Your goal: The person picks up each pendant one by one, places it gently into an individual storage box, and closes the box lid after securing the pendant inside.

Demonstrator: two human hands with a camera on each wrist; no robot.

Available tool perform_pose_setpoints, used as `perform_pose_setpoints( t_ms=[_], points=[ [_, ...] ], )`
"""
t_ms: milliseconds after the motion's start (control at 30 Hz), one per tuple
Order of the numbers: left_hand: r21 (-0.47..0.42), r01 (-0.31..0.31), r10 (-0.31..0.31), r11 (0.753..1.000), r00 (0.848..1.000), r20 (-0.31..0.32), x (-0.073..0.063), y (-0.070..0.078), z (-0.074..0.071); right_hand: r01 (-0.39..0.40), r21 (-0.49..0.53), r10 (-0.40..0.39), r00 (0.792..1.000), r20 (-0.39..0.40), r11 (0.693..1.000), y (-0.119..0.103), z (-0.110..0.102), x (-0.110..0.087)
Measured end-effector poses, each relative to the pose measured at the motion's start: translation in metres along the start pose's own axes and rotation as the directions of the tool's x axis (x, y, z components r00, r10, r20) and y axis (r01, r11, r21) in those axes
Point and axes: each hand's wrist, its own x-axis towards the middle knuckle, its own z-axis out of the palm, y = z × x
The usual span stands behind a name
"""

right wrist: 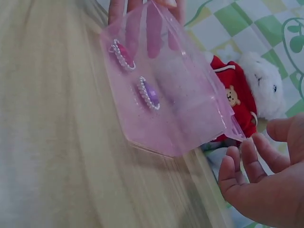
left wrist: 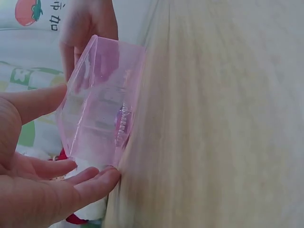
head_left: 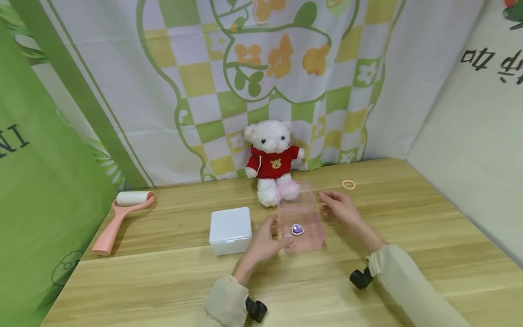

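A clear pink plastic box (head_left: 314, 238) lies on the table, its hinged lid (head_left: 304, 197) tipped back before the bear's foot. Inside are a purple heart-shaped gem (head_left: 297, 230) with a beaded rim and a pink-red gem (right wrist: 124, 56) with similar edging. My left hand (head_left: 263, 243) holds the box by its left side, thumb over the top edge and fingers along the wall. On the other side my right hand (head_left: 343, 211) has its fingers loosely bent, fingertips right by the lid's edge, thumb apart from them.
A white teddy bear (head_left: 271, 163) in a red hoodie sits behind the box against the patterned cloth. Left of the box stands a white lidded box (head_left: 230, 229). A pink lint roller (head_left: 118, 220) lies farther left; a yellowish ring (head_left: 349, 185) lies at the back right.
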Motion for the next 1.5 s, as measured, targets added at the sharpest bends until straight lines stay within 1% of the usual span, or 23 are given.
perform_pose_setpoints(
  t_ms=[133, 200, 300, 400, 500, 633, 700, 833, 967, 1100, 1167, 1267, 1333, 1400, 1500],
  points=[
    [-0.033, 0.058, -0.057, 0.998, 0.997, 0.046, 0.000, -0.001, -0.002, -0.022, 0.026, 0.022, 1.000, -0.009, 0.999, -0.001, 0.005, 0.019],
    [-0.036, 0.071, -0.069, 0.997, 0.996, 0.055, 0.000, -0.001, -0.003, -0.037, 0.048, 0.037, 0.999, -0.005, 0.998, -0.002, 0.008, 0.027],
    [-0.025, 0.066, -0.064, 0.998, 0.996, 0.060, 0.000, -0.002, -0.004, -0.065, 0.085, 0.065, 0.998, 0.010, 0.994, -0.002, 0.011, 0.036],
    [-0.007, 0.067, -0.066, 0.998, 0.996, 0.064, 0.001, -0.003, -0.004, -0.082, 0.108, 0.079, 0.996, 0.027, 0.991, -0.002, 0.013, 0.042],
    [0.006, 0.075, -0.075, 0.997, 0.995, 0.061, 0.002, -0.005, -0.005, -0.077, 0.093, 0.072, 0.996, 0.056, 0.993, -0.001, 0.015, 0.046],
    [0.012, 0.078, -0.079, 0.997, 0.995, 0.060, 0.002, -0.002, -0.002, -0.058, 0.065, 0.054, 0.997, 0.060, 0.996, -0.006, 0.011, 0.042],
    [0.006, 0.080, -0.080, 0.997, 0.995, 0.060, 0.002, -0.002, -0.002, -0.039, 0.069, 0.035, 0.998, 0.053, 0.997, -0.010, 0.010, 0.039],
    [-0.010, 0.084, -0.083, 0.996, 0.995, 0.060, 0.001, -0.003, -0.002, 0.022, 0.093, -0.026, 0.999, 0.044, 0.995, -0.019, 0.007, 0.030],
    [-0.016, 0.081, -0.079, 0.997, 0.995, 0.065, 0.000, -0.004, -0.003, 0.065, 0.041, -0.067, 0.997, 0.042, 0.997, -0.032, 0.006, 0.017],
    [-0.008, 0.069, -0.068, 0.998, 0.995, 0.067, -0.002, -0.005, -0.005, 0.105, -0.048, -0.102, 0.992, 0.069, 0.993, -0.043, 0.004, 0.000],
    [0.000, 0.064, -0.064, 0.998, 0.996, 0.067, -0.002, -0.005, -0.006, 0.128, -0.095, -0.120, 0.990, 0.078, 0.987, -0.045, 0.004, -0.009],
    [0.007, 0.060, -0.060, 0.998, 0.996, 0.065, -0.003, -0.005, -0.006, 0.153, -0.160, -0.143, 0.987, 0.071, 0.975, -0.041, 0.005, -0.026],
    [0.000, 0.061, -0.061, 0.998, 0.996, 0.065, -0.003, -0.005, -0.006, 0.165, -0.201, -0.154, 0.986, 0.070, 0.966, -0.034, 0.006, -0.038],
    [-0.019, 0.059, -0.057, 0.998, 0.996, 0.061, -0.003, -0.004, -0.006, 0.186, -0.245, -0.172, 0.982, 0.077, 0.952, -0.024, 0.007, -0.048],
    [-0.082, 0.046, -0.041, 0.996, 0.998, 0.055, -0.003, 0.000, -0.006, 0.221, -0.312, -0.205, 0.975, 0.086, 0.924, -0.011, 0.007, -0.061]
  ],
)
